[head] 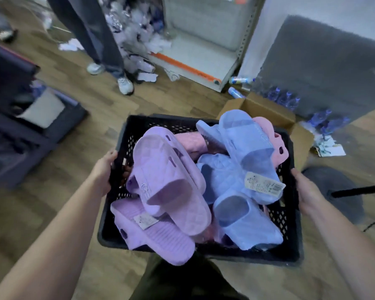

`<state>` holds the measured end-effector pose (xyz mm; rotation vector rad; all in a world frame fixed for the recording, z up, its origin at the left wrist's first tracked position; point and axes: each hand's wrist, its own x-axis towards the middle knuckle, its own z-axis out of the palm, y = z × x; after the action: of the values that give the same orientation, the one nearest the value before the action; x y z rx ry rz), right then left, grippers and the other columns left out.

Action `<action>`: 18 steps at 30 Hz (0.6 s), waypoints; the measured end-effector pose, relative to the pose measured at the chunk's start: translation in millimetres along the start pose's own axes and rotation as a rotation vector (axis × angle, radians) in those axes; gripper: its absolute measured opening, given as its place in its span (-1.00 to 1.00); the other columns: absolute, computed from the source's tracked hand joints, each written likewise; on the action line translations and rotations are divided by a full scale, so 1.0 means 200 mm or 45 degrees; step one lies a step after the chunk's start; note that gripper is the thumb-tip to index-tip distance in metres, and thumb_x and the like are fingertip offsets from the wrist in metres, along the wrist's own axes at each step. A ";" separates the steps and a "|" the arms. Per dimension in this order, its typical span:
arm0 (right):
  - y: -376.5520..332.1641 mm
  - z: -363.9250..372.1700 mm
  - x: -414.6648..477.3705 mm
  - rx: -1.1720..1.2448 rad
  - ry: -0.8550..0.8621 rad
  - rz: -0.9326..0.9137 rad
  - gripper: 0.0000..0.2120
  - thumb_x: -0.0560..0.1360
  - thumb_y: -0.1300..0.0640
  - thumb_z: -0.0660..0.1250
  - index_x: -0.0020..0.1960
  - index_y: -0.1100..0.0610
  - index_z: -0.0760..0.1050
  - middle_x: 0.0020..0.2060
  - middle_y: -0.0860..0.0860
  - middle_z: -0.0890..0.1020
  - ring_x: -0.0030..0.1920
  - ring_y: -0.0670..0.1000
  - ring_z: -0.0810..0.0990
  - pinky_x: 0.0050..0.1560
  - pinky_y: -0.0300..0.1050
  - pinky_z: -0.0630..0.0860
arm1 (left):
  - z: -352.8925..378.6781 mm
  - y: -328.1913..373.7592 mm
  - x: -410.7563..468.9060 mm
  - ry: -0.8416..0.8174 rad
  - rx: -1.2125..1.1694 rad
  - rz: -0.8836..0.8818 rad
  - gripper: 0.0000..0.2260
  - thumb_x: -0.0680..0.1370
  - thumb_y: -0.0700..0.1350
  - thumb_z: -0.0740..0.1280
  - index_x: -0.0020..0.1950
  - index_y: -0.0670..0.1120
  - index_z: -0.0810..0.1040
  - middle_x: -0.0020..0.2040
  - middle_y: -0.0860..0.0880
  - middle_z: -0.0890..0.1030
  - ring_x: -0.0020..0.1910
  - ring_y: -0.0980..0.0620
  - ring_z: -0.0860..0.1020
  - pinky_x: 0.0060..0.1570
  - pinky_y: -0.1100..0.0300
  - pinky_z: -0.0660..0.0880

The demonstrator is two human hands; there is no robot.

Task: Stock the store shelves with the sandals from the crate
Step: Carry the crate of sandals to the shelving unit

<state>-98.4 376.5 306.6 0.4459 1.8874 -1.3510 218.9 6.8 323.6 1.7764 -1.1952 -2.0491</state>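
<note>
A black perforated plastic crate point(290, 230) is held up in front of me above the wooden floor. It is heaped with sandals: purple sandals point(169, 185) on the left, blue sandals point(247, 152) on the right, and pink sandals point(266, 131) partly buried at the back. Paper tags hang on some of them. My left hand point(103, 172) grips the crate's left rim. My right hand point(306, 191) grips its right rim. A grey store shelf unit point(195, 50) with an orange price strip stands ahead.
A person in jeans and white sneakers point(125, 84) stands beside the shelf, near a heap of plastic-wrapped goods point(136, 24). An open cardboard box point(266, 111) and water bottles point(286, 98) lie right of the crate. Dark crates point(30, 126) stand at the left.
</note>
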 end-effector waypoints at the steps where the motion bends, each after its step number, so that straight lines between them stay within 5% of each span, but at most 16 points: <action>1: -0.03 0.05 -0.05 -0.058 -0.031 -0.012 -0.68 0.59 -0.11 0.15 -0.04 0.08 0.55 -0.43 -0.05 0.68 -0.47 -0.07 0.63 -0.47 -0.24 0.52 | -0.09 -0.03 -0.07 0.024 -0.038 -0.012 -0.63 0.61 0.12 0.06 -0.17 -0.12 0.46 -0.55 -0.04 0.54 -0.62 0.03 0.48 -0.52 0.30 0.37; 4: -0.11 0.24 -0.14 -0.268 -0.096 -0.050 -0.60 0.55 -0.18 0.18 0.08 0.12 0.56 -0.39 0.00 0.69 -0.45 -0.02 0.65 -0.53 -0.23 0.51 | -0.41 -0.16 -0.27 0.128 -0.168 -0.059 -0.59 0.61 0.14 0.06 -0.21 -0.13 0.46 -0.54 -0.03 0.54 -0.61 0.05 0.48 -0.50 0.27 0.35; 10: -0.22 0.89 -0.43 -0.617 -0.497 -0.059 -0.56 0.59 -0.17 0.04 -0.31 0.09 0.38 -0.64 0.02 0.44 -0.69 -0.01 0.35 -0.63 -0.31 0.28 | -1.00 -0.48 -0.63 0.378 -0.552 -0.067 -0.57 0.60 0.14 0.08 -0.20 -0.17 0.46 -0.50 -0.07 0.54 -0.59 0.06 0.48 -0.57 0.35 0.36; 18: -0.06 1.91 -0.89 -1.030 -0.774 -0.274 -0.62 0.57 -0.18 0.06 -0.21 0.08 0.38 -0.64 0.04 0.48 -0.68 0.00 0.38 -0.54 -0.27 0.29 | -1.69 -0.86 -1.05 0.661 -0.980 0.053 -0.58 0.57 0.11 0.13 -0.24 -0.22 0.46 -0.52 -0.07 0.52 -0.61 0.04 0.44 -0.61 0.34 0.36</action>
<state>153.6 47.4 388.7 -0.5300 1.7803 -0.6222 639.8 96.5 379.6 1.6707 -0.2341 -1.5408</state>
